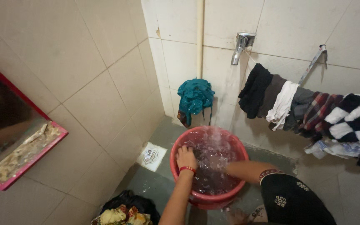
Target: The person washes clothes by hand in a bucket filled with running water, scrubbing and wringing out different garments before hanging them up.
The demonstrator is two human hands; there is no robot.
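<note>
Two hands are down in a red plastic bucket (180, 168) full of churning water. The left hand (186, 158), with a red thread band at its wrist, rests knuckles-up at the bucket's left rim, its fingers curled down into the water; whether they close on anything beneath cannot be told. The right hand (213, 163) is plunged under the surface near the middle of the bucket, blurred by foam and splashing, so its grip cannot be told either; only the forearm shows clearly, reaching in from the right past a black sleeve with a patterned cuff.

A stream from the steel tap (240, 46) on the tiled wall falls into the far side of the bucket, just beyond both hands. A teal garment (195, 97) hangs on the pipe behind the bucket. To the right, a row of dark, white, plaid and checked clothes (313, 112) drapes over a line. A square floor drain (151, 156) sits just left of the bucket, and a pile of dark and yellow cloth (123, 210) lies near the left elbow. A red-framed mirror (19, 137) leans at far left.
</note>
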